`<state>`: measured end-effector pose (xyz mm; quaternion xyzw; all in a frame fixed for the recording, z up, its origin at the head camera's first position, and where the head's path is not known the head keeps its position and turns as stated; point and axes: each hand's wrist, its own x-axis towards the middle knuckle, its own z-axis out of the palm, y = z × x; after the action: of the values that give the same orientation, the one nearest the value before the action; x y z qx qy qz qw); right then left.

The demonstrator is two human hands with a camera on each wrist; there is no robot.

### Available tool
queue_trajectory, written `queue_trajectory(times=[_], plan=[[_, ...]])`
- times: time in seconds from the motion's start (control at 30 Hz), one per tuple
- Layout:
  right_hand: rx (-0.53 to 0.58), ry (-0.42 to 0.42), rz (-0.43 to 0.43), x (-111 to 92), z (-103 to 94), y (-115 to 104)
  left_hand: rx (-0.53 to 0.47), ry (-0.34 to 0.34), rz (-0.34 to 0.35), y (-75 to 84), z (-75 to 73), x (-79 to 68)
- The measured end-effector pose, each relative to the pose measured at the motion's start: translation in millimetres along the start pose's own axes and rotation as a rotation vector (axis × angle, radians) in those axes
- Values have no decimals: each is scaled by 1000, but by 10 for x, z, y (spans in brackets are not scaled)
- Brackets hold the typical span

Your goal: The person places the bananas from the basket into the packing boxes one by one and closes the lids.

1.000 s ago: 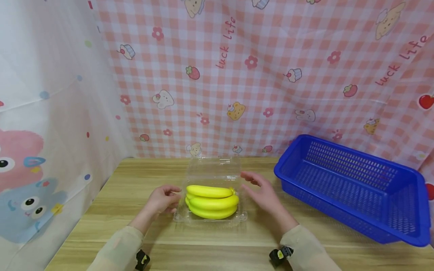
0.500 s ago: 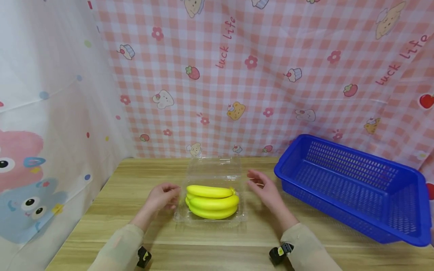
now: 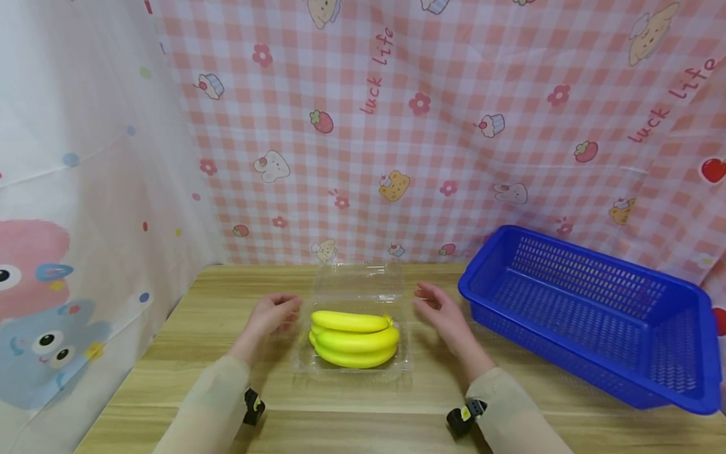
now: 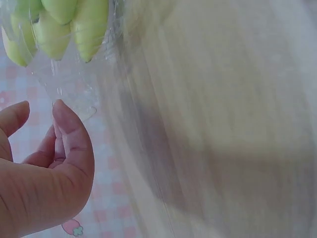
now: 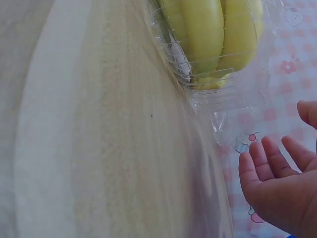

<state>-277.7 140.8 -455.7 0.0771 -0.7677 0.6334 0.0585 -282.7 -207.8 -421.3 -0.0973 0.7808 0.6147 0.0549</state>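
A bunch of yellow bananas (image 3: 354, 340) lies in a clear plastic clamshell box (image 3: 306, 364) on the wooden table. The box's lid (image 3: 358, 282) is raised at the back. Just left of the box is my left hand (image 3: 271, 315), its fingers loosely bent and holding nothing. On the other side, my right hand (image 3: 442, 312) hovers apart from the box with relaxed, slightly curved fingers and an empty palm. In the left wrist view the banana tips (image 4: 89, 39) show through the plastic above the fingers. The right wrist view shows the stem end (image 5: 210, 82) inside the box.
A blue perforated plastic basket (image 3: 567, 315) stands at the right of the wooden table (image 3: 340, 429). Behind the table hangs a pink checked curtain (image 3: 340, 151), and a white printed curtain (image 3: 102, 189) hangs at the left.
My right hand has drawn away from the box to the right. My left hand has slid a little forward along the box's left side. Bananas, box and basket have stayed put.
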Motion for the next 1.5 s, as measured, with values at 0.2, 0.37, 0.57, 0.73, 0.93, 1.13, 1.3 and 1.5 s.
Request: queue_trajectory(times=[0.2, 0.37, 0.57, 0.73, 0.93, 1.13, 1.3, 1.5], plan=[[19, -5, 40, 48, 36, 9, -13, -11, -5, 39, 4, 90], [33, -5, 75, 116, 76, 7, -29, -40, -2, 84, 8, 164], [81, -16, 96, 203, 125, -16, -45, -74, -17, 123, 30, 264], [82, -20, 130, 230, 138, -90, -36, -93, -1, 154, 54, 308], [95, -27, 167, 333, 149, -31, -48, -105, -14, 156, 67, 354], [150, -55, 196, 402, 160, -43, -58, -129, -12, 162, 86, 375], [183, -76, 201, 447, 185, -44, -62, -141, -6, 181, 87, 379], [233, -108, 221, 496, 204, -41, -73, -176, -1, 228, 94, 379]])
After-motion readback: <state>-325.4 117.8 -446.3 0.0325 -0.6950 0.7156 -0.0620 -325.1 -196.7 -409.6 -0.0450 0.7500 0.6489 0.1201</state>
